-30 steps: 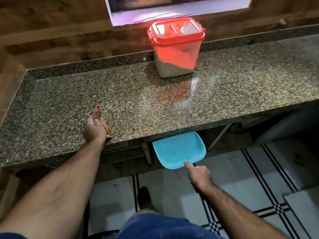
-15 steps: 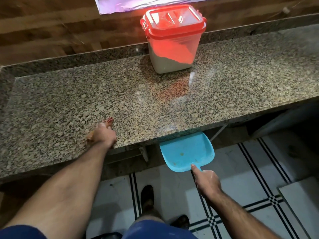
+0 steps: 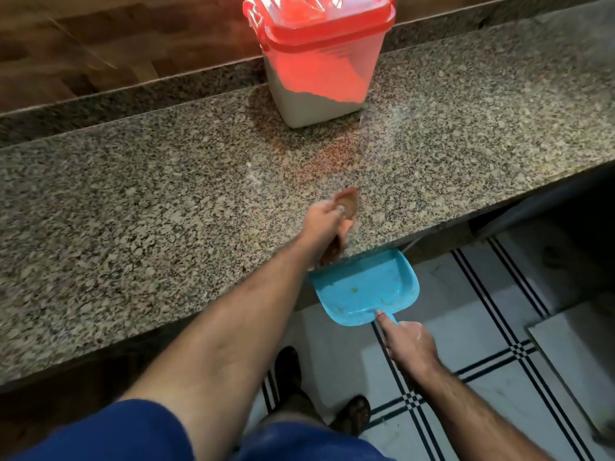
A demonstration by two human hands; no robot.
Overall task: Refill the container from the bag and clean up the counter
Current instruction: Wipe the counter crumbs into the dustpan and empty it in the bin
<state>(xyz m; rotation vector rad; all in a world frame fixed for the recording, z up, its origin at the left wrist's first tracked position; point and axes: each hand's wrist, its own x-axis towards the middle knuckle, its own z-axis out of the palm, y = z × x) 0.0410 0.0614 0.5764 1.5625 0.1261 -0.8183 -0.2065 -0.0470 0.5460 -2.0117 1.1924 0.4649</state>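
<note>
The container (image 3: 319,58) stands at the top centre of the frame, at the back of my speckled granite desk (image 3: 133,201). Its red lid (image 3: 319,15) is on, its clear walls glow red, and pale powder fills only the bottom part. Lower, near the desk's front edge at mid-frame, my left hand (image 3: 324,224) is closed around a brown cloth (image 3: 347,202) pressed on the stone. Just below that edge, a blue dustpan (image 3: 362,287) sits tucked against the desk, a few specks in it. My right hand (image 3: 409,344) grips its handle, forefinger stretched along it, above the tiled floor (image 3: 482,327).
</note>
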